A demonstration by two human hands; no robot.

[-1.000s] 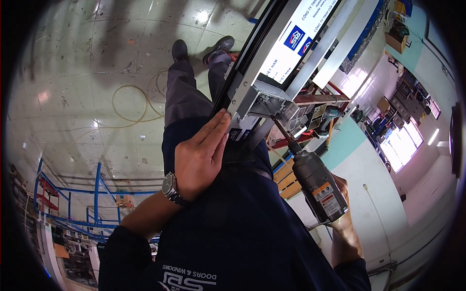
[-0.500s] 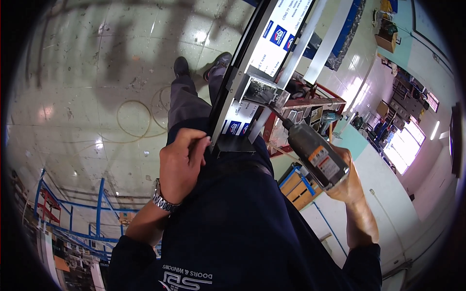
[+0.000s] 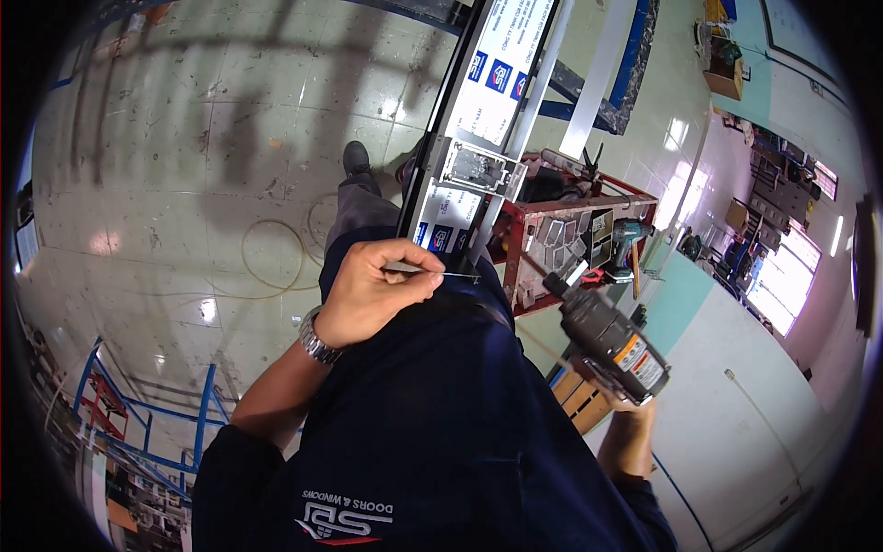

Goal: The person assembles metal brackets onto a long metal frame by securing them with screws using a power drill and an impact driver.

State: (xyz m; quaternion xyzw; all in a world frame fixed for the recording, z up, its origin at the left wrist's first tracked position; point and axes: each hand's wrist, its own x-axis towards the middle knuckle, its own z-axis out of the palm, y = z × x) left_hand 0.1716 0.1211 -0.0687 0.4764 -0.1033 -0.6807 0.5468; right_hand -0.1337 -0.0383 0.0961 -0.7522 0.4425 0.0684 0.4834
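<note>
My left hand (image 3: 372,293), with a metal watch at the wrist, is closed in a pinch at the near end of a long aluminium profile (image 3: 448,147). A thin metal piece (image 3: 399,267) shows between its thumb and fingers; its exact kind is unclear. Clear of the profile on the right, my right hand (image 3: 618,394) grips a dark power screwdriver (image 3: 609,336), which hides most of the fingers. The driver's long bit points up and left. A metal bracket-like fitting (image 3: 476,168) sits across the profile, which has printed protective film along it.
A red metal cart (image 3: 579,204) beyond the profile holds small parts bins and another power drill (image 3: 631,237). A pale hose (image 3: 273,258) lies coiled on the tiled floor. Blue metal racks (image 3: 138,405) stand at the lower left.
The driver has drawn back from the fitting, down and to the right. My left hand has moved right, over the profile's near end, with a thin metal piece now visible in it.
</note>
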